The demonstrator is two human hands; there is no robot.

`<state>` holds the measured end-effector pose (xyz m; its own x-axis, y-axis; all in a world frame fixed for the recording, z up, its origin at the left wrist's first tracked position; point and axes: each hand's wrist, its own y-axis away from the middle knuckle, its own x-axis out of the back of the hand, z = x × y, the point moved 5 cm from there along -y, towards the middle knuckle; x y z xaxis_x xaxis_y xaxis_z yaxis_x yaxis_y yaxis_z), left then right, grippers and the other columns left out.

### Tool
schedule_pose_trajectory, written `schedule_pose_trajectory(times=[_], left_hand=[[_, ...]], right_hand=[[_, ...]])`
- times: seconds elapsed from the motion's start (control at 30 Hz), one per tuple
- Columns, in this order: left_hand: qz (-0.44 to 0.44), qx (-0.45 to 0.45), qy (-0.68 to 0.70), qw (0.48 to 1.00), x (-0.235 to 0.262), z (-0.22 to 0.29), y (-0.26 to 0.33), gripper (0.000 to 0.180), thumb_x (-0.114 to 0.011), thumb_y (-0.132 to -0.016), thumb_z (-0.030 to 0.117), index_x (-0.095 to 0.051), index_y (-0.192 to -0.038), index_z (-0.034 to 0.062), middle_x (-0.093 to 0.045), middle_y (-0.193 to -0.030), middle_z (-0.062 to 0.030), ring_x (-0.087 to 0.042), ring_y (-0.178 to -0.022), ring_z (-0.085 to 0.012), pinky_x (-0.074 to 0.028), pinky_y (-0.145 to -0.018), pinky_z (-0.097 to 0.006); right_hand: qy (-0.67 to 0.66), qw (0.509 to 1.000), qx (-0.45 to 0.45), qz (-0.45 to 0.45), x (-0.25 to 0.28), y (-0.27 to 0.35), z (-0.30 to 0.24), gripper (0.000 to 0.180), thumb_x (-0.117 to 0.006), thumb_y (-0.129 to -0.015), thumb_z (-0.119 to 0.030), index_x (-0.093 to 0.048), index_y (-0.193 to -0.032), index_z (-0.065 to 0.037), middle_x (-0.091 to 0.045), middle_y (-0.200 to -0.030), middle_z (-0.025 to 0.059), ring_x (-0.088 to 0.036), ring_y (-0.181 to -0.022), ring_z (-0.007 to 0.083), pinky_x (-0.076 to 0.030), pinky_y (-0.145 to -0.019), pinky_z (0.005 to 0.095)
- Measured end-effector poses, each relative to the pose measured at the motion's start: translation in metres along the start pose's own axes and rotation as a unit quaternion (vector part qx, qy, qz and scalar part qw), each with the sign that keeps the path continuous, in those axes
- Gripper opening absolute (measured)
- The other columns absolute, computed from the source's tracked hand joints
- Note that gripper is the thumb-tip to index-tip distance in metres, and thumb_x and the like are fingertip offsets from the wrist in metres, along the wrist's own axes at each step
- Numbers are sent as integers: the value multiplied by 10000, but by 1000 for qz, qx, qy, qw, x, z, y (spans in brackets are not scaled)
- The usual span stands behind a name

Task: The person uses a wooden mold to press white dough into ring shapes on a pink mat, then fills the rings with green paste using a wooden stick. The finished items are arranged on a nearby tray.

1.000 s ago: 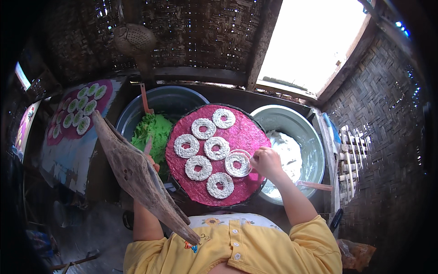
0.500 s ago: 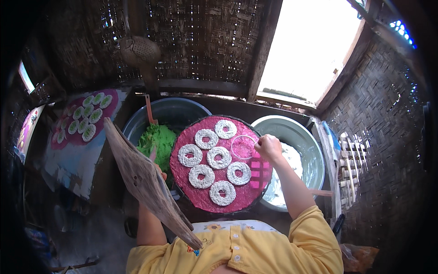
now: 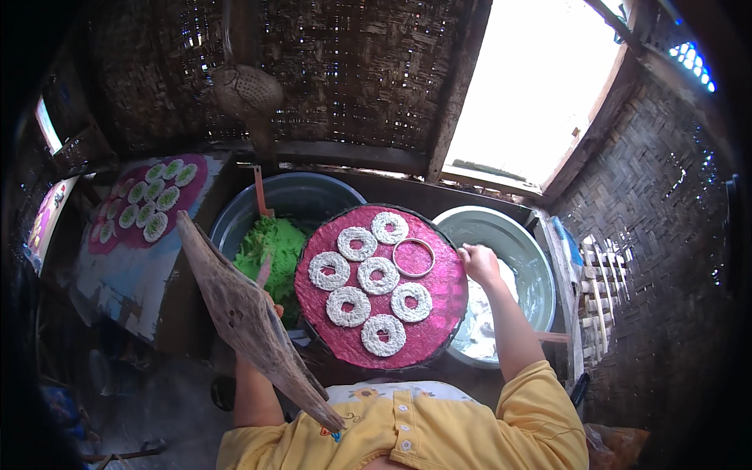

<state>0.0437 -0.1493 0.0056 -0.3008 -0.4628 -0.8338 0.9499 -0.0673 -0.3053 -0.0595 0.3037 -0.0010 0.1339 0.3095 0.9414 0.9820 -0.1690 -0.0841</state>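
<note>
Round and covered in bright pink cloth, a tray (image 3: 427,345) lies in front of me. Several white lacy dough rings (image 3: 378,276) rest on it. A thin hoop (image 3: 413,258) sits at its upper right, apart from my fingers. My right hand (image 3: 482,265) is beside the tray's right rim, fingers curled together; whatever is in them, if anything, is hidden. Left of the tray, a weathered wooden piece (image 3: 235,309) covers most of my left hand (image 3: 277,308), whose fingers barely show. Near it, a pale stick-like end (image 3: 265,270) points into a green mass (image 3: 270,239).
A dark basin (image 3: 317,185) holds the green mass and an orange-handled tool (image 3: 259,192). On the right, a grey-green basin (image 3: 540,270) contains white paste (image 3: 478,325). Green-centred white rounds (image 3: 146,213) lie on pink cloth at left. Woven walls surround the spot.
My right hand has let go of the hoop and drawn back rightward to the tray's rim. The hoop now rests on the pink cloth. The wooden piece stays nearly where it was.
</note>
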Motion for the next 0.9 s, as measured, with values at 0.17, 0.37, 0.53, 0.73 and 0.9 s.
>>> schedule_pose_trajectory(times=[0.17,0.37,0.53,0.73,0.9], left_hand=[[19,-35,-89,995,-15,1,1,216,-577,-854,146,-594,-1062,88,-606,-719,-5,-605,-532,-140,-275,-1080,-515],[-61,-5,2,998,-34,-2,2,350,-524,-888,208,-458,-1201,65,-596,-858,-54,-610,-759,-172,-317,-1056,-471],[-51,-4,-143,988,-45,5,-1,274,-587,-822,261,-491,-1006,82,-571,-754,-44,-589,-673,-186,-357,-860,-423],[-177,-163,-776,584,-142,-30,-30,260,-662,-743,324,-531,-773,102,-542,-630,-32,-564,-570,-203,-404,-625,-366],[-275,-303,-790,456,-251,-107,-57,252,-653,-733,307,-546,-694,82,-539,-572,-64,-587,-555,-246,-456,-583,-383]], right_hand=[[-221,963,-51,-146,-18,26,30,270,-560,-871,-243,-636,-987,-12,-655,-822,128,-638,-723,207,-499,-666,338],[-449,833,-215,-241,-25,105,27,193,-494,-908,-197,-512,-907,-5,-526,-651,72,-555,-537,185,-473,-507,310],[-162,916,-94,-354,8,155,9,374,-607,-854,-358,-607,-781,8,-620,-713,127,-607,-576,197,-500,-578,334],[-160,953,218,-137,112,147,-81,559,-661,-797,-396,-537,-1209,-39,-601,-1012,174,-605,-931,286,-471,-803,381],[-163,878,380,241,220,131,-181,362,-633,-768,-197,-498,-1033,9,-484,-895,169,-487,-778,335,-398,-723,441]])
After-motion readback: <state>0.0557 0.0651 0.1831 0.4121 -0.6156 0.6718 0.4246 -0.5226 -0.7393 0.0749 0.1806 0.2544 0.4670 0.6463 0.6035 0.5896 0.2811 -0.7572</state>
